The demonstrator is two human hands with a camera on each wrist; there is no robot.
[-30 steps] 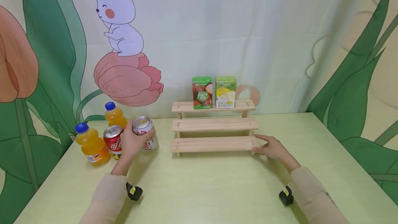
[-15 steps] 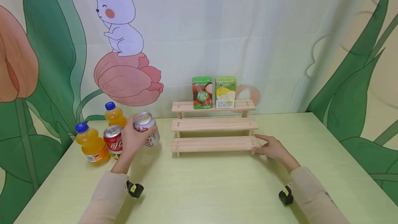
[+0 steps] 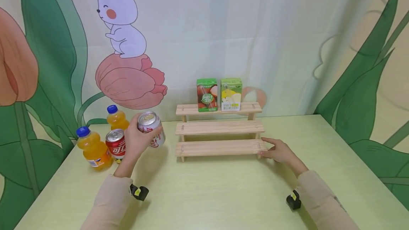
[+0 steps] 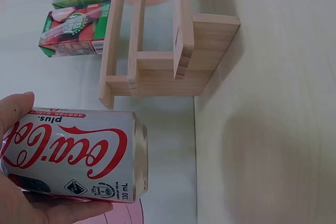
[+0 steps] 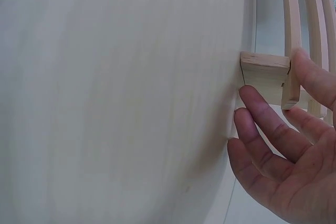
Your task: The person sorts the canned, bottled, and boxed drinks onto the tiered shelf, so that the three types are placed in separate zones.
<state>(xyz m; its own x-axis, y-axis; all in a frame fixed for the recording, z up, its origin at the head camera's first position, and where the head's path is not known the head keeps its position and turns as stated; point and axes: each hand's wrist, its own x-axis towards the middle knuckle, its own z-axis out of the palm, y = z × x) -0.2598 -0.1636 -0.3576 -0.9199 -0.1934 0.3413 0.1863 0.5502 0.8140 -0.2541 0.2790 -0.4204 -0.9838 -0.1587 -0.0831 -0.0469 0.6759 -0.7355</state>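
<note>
My left hand (image 3: 136, 142) grips a white and silver Coca-Cola can (image 4: 79, 153) round its side, thumb and fingers on opposite sides. The can is lifted off the table, its shadow lying below it, left of a three-tier wooden shelf (image 3: 220, 147). At the shelf's right end, my right hand (image 3: 280, 151) pinches the lowest board between thumb and index finger. In the right wrist view the other fingers (image 5: 262, 153) bend loosely beside the shelf's leg. Two juice boxes, one red and green (image 3: 207, 96) and one light green with yellow fruit (image 3: 231, 95), stand on the top tier.
Left of my left hand stand a red Coca-Cola can (image 3: 115, 144) and two orange drink bottles with blue caps, one in front (image 3: 94, 152) and one behind (image 3: 117, 118). A printed curtain (image 3: 287, 45) hangs behind the pale table (image 3: 217, 194).
My left hand has raised the white Coca-Cola can off the table and shifted it slightly right and back. The right hand keeps its place at the shelf.
</note>
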